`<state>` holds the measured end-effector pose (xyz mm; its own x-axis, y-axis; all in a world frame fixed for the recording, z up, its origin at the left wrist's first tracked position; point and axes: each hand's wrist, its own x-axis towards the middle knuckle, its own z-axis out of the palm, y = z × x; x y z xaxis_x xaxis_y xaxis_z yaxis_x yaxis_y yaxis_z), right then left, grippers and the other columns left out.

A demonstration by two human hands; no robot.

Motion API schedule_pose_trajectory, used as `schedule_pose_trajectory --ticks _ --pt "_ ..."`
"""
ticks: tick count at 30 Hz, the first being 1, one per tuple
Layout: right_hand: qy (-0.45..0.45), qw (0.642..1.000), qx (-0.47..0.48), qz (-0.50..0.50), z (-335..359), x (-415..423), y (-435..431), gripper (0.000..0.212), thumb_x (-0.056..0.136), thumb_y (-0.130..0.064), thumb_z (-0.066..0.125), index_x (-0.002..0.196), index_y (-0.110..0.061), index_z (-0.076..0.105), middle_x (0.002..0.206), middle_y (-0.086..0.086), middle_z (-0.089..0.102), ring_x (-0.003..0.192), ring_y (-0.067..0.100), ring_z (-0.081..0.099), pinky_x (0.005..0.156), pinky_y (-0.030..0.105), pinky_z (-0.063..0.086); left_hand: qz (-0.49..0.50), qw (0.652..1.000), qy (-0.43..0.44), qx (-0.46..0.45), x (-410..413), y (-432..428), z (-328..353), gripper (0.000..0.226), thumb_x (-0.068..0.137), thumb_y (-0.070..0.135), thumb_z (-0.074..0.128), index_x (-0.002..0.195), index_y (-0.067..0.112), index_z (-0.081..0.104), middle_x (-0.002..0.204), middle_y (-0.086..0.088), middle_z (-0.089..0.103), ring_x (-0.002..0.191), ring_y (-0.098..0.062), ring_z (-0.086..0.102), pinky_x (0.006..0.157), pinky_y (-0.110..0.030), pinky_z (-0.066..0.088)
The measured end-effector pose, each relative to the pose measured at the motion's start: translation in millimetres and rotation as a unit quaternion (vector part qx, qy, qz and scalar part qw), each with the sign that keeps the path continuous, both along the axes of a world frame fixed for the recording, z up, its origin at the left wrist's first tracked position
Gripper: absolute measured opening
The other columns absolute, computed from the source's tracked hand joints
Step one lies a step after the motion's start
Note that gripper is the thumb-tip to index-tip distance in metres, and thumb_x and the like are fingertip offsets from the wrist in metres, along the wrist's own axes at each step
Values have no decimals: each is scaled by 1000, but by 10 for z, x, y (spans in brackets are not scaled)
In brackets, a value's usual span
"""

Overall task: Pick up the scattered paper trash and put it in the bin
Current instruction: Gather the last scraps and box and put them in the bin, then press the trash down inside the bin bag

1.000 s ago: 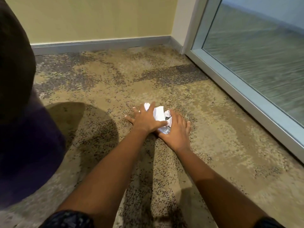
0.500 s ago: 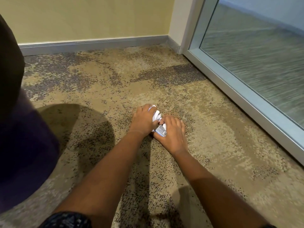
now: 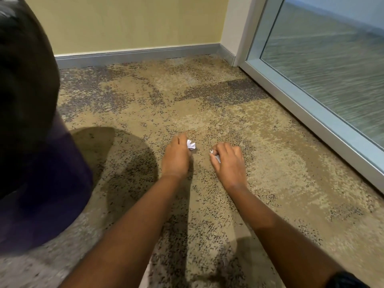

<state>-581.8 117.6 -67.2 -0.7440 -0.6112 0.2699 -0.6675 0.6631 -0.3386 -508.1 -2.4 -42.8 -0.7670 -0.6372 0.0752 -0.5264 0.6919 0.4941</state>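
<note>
We stretch both arms out over the speckled carpet (image 3: 207,100), and our left hand (image 3: 176,159) has its fingers curled round a crumpled white paper wad (image 3: 191,145) that pokes out on its right side. Our right hand (image 3: 229,163), apart from the left, clamps its curled fingers on a smaller paper scrap (image 3: 216,157), only a sliver of it showing. A large dark shape (image 3: 31,132), too blurred to name, fills the left edge, and a glass door (image 3: 332,69) runs along the right.
</note>
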Motion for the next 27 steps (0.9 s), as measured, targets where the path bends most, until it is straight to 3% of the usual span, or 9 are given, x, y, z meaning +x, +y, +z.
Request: schedule_pose_trajectory --ticks 5,9,13,16,19,22,24,27 --pt "-27 999 2 -20 57 146 52 34 92 -33 48 118 -13 51 118 3 58 109 24 46 92 36 44 39 996 30 81 447 41 42 34 98 9 41 132 4 37 133 -16 43 116 -26 48 96 -32 41" --pt "-31 999 27 -24 113 368 145 33 90 -36 45 112 -12 53 119 7 58 116 33 49 98 47 44 52 978 103 176 732 94 11 29 98 3 38 125 -7 37 124 -26 50 99 -17 44 81 -29 36" --pt "-52 997 49 8 203 604 261 26 94 -31 45 113 -15 51 123 3 55 118 24 46 100 37 40 64 965 111 228 967 161 63 17 103 21 34 113 17 46 114 -13 61 105 -16 58 84 -23 41" --pt "-76 992 85 61 343 714 348 28 98 -25 36 123 -16 44 133 -1 45 124 16 38 102 26 33 66 961 101 248 1069 165 223 13 102 16 34 112 14 42 119 -18 57 105 -22 55 89 -30 44" --pt "-74 989 95 90 565 814 374 25 98 -20 36 120 -15 44 131 0 45 123 15 40 103 24 34 70 966 98 228 1168 198 430 5 100 13 35 99 17 31 95 -8 48 86 -17 46 70 -22 39" --pt "-87 992 29 81 852 930 294 17 95 -19 42 109 -13 50 121 3 52 115 19 48 99 33 43 79 971 114 194 1235 301 738 16 100 19 39 110 7 40 105 -9 49 88 -16 46 73 -27 35" --pt "-69 992 -66 81 1109 1019 183 5 92 -16 48 97 -16 51 103 3 54 96 17 52 81 22 44 63 975 142 160 1256 367 993 26 100 22 39 119 4 41 116 -10 48 95 -19 50 76 -29 39" --pt "-48 974 -209 73 1591 1208 -16 11 91 -11 51 85 -19 45 90 -4 46 77 10 43 64 5 35 35 972 194 124 1272 467 1439 27 99 21 40 122 6 40 119 -8 46 98 -20 50 80 -30 41"
